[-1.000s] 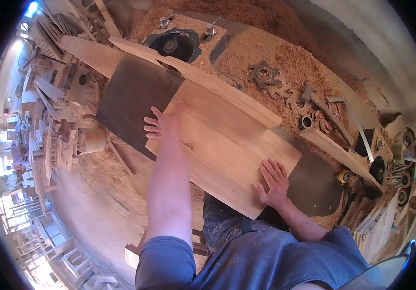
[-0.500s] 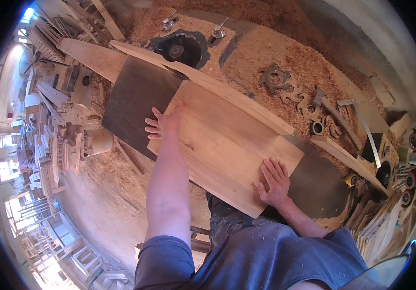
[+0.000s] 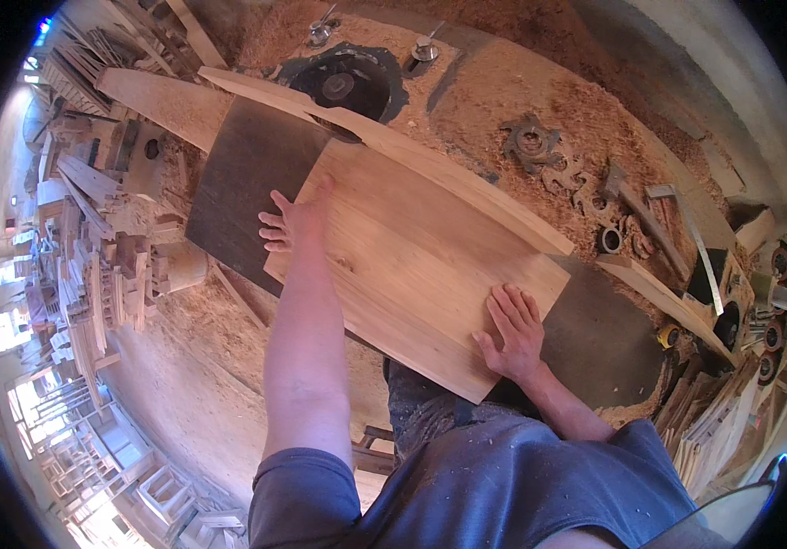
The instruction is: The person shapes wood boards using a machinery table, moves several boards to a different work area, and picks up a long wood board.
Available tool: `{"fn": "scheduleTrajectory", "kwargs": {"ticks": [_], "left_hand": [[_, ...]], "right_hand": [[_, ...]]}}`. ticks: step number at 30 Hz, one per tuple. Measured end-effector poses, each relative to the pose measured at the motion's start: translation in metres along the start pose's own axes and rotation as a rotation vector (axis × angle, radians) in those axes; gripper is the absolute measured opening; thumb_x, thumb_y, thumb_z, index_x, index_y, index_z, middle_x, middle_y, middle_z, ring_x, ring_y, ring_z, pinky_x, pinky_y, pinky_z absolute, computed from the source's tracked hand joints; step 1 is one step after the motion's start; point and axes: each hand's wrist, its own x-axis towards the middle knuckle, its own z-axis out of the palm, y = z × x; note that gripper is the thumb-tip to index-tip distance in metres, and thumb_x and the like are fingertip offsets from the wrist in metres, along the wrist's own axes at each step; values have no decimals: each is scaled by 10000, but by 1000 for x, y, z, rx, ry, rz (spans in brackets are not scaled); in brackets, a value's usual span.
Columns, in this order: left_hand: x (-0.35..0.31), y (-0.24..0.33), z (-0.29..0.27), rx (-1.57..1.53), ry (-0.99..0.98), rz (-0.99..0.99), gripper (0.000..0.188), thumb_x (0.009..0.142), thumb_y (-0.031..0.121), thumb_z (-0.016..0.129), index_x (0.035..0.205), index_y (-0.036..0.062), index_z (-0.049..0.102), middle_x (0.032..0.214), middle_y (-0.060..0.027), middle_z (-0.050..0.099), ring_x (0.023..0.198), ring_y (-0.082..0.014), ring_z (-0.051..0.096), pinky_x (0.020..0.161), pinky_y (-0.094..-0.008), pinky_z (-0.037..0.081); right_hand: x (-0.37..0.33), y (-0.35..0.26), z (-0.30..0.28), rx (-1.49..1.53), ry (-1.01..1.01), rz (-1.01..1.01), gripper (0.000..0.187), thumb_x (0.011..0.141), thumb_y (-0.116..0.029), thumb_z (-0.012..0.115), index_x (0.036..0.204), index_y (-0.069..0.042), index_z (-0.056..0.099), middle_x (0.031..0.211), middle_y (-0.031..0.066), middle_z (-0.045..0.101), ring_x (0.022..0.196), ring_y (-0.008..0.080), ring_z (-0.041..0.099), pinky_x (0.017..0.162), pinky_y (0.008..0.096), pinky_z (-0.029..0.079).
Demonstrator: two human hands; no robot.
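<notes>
A wide, pale wooden panel (image 3: 412, 247) lies flat on a dark machine table (image 3: 247, 160), its far edge along a long wooden fence (image 3: 448, 192). My left hand (image 3: 300, 221) rests at the panel's left end, fingers spread over the end edge and the thumb on top. Lying flat near the panel's right end is my right hand (image 3: 514, 337), its fingers stretched out. Neither hand grips anything. Behind the fence sits a dark round opening (image 3: 343, 87) with a spindle in it; the fence hides part of its near side.
Shavings cover the surface behind the fence, where a toothed cutter head (image 3: 531, 142), a hammer (image 3: 641, 215), a metal square (image 3: 695, 242) and a ring (image 3: 609, 240) lie. A wooden strip (image 3: 663, 306) stands at right. Stacked offcuts (image 3: 110, 284) fill the left side.
The panel has slid a little to the left along the fence, both hands moving with it. The view has also shifted slightly.
</notes>
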Motion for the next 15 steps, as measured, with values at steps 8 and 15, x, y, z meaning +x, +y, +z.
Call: {"fn": "scheduleTrajectory", "kwargs": {"ticks": [8, 15], "left_hand": [[34, -3, -3, -30, 48, 16, 1267, 582, 832, 722, 1587, 258, 207, 1643, -230, -9, 1503, -458, -47, 1201, -565, -45], [60, 7, -13, 11, 32, -8, 1272, 592, 834, 716, 1593, 273, 167, 1643, -227, -6, 1503, -455, -49, 1199, -560, -49]], "right_hand": [[22, -12, 15, 8, 21, -14, 561, 715, -243, 755, 1206, 4, 646, 1346, 166, 600, 1314, 345, 516, 1123, 486, 348], [42, -22, 31, 6, 29, -15, 574, 679, -230, 771, 1188, 6, 653, 1331, 164, 607, 1297, 345, 530, 1116, 491, 359]]}}
